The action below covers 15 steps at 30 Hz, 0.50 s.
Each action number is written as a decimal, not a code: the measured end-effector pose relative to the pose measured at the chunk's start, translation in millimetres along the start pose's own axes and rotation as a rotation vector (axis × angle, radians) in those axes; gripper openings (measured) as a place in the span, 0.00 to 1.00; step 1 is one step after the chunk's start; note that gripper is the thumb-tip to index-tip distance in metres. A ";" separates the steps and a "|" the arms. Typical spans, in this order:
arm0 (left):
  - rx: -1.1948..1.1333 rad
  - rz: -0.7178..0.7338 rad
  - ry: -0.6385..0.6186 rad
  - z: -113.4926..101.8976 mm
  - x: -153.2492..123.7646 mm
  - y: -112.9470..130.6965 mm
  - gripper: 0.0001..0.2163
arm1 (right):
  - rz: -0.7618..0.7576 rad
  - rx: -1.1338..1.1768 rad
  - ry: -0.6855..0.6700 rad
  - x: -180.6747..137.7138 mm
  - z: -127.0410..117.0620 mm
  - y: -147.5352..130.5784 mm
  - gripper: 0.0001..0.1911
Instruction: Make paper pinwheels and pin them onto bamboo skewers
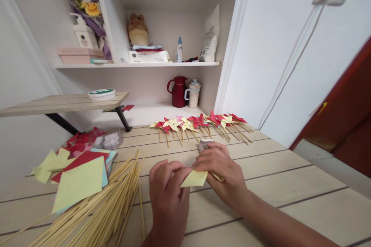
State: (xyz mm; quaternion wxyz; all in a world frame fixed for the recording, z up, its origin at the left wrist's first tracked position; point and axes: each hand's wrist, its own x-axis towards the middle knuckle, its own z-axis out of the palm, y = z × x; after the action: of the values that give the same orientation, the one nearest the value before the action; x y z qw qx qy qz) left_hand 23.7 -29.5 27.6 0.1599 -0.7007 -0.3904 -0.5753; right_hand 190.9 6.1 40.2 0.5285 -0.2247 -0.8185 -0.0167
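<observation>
Between my two hands is a piece of yellow paper, partly hidden by the fingers. My left hand pinches its left side, and my right hand grips it from the right, fingertips meeting at its upper edge. Just beyond the right hand lies a small box, half covered by the knuckles. To the left are a bundle of thin wooden sticks and a stack of coloured paper squares, a yellow one on top. Finished-looking paper pinwheels on sticks lie in a row behind the hands.
Left of the sticks lie folded yellow paper pieces, red ones and a clear container with small white packets. A raised wooden stand juts in at the left. A red jug and a cup stand at the back.
</observation>
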 end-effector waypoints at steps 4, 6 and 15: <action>-0.010 -0.016 -0.026 -0.7 -1.5 -0.5 0.13 | -0.011 -0.016 -0.011 0.1 -1.9 -0.7 0.12; -0.018 -0.028 -0.027 -1.1 -2.4 -0.7 0.13 | -0.014 -0.023 -0.020 0.2 -2.8 -0.4 0.12; -0.074 -0.295 -0.103 9.8 -6.5 -3.7 0.07 | 0.250 0.105 -0.074 -1.4 6.0 7.5 0.07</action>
State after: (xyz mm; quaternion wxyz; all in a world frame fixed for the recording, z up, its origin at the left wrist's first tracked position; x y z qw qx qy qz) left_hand 27.5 -22.8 17.9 0.0276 -0.6697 -0.4753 -0.5699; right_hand 189.1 14.0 34.8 0.5070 -0.2973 -0.8028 0.1002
